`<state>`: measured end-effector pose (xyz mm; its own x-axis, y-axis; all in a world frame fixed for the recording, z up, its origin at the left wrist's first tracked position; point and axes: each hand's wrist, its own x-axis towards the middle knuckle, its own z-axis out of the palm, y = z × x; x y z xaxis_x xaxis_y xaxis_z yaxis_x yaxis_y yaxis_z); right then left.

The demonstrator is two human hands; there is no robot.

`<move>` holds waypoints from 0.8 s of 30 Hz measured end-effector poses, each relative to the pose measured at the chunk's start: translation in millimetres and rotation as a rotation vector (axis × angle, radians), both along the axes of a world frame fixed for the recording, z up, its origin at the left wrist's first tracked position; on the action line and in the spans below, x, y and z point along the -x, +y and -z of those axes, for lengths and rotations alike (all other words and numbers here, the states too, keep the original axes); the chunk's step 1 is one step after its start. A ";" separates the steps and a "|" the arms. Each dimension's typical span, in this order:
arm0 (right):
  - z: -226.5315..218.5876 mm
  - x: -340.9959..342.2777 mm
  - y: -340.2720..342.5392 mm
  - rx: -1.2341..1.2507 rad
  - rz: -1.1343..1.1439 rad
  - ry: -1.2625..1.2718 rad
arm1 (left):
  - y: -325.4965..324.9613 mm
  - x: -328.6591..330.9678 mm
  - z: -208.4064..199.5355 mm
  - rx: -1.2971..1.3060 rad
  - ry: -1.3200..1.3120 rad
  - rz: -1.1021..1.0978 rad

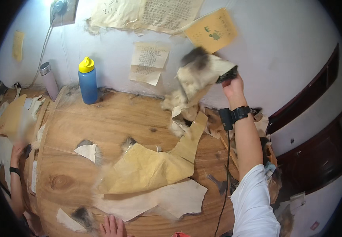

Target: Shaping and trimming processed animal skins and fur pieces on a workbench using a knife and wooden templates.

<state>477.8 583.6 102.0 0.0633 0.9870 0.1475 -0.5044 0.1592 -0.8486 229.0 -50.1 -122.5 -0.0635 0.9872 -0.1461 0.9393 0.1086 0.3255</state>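
Raised over the far right of the table, my right hand (233, 86) is closed on a piece of fur pelt (198, 77), pale with a grey-black tuft, blurred by motion. A black ridged patch (228, 74) shows by my fingers; I cannot tell whether it belongs to the pelt. The pelt hangs down toward other fur scraps. At the near edge my left hand (112, 228) lies flat, fingers stretched out, beside a pale hide piece (151, 203). On top of that hide lies a yellowish paper pattern (151, 162), its narrow arm reaching toward the scraps.
Small fur scraps (87, 151) lie on the wooden table (64, 181). A blue bottle (88, 85) and a pink flask (50, 82) stand at the back left. At far left is another person's hand (18, 147). A black cable (225, 185) runs down from my right wrist.
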 end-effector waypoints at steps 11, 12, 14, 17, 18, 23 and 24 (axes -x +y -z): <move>-40.2 5.3 -87.1 -0.576 0.074 -1.160 | 4.5 0.0 -12.7 0.003 0.002 -0.008; -30.3 16.8 -90.7 -0.721 0.096 -1.081 | 6.4 -0.2 -12.4 -0.014 -0.001 -0.003; -6.7 49.2 -109.9 -1.001 0.092 -1.039 | 8.0 -3.3 -11.2 -0.017 0.002 -0.007; 29.0 122.4 -192.2 -1.208 -0.411 -1.093 | -0.4 0.3 -7.3 0.032 0.028 -0.048; 53.8 134.8 -210.9 -1.330 -0.497 -1.147 | -1.2 -0.6 -9.7 0.054 0.021 -0.050; 137.9 120.7 -231.7 -1.417 -0.802 -1.305 | 7.7 -5.3 -13.0 0.065 -0.057 -0.023; 158.5 112.1 -218.3 -1.319 -0.671 -1.383 | 8.2 -6.6 -14.4 0.042 -0.071 -0.028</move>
<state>365.7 365.3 -56.5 -0.9593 0.0725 0.2731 0.0213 0.9823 -0.1859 235.7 -41.9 -108.1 -0.0789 0.9782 -0.1921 0.9104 0.1492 0.3858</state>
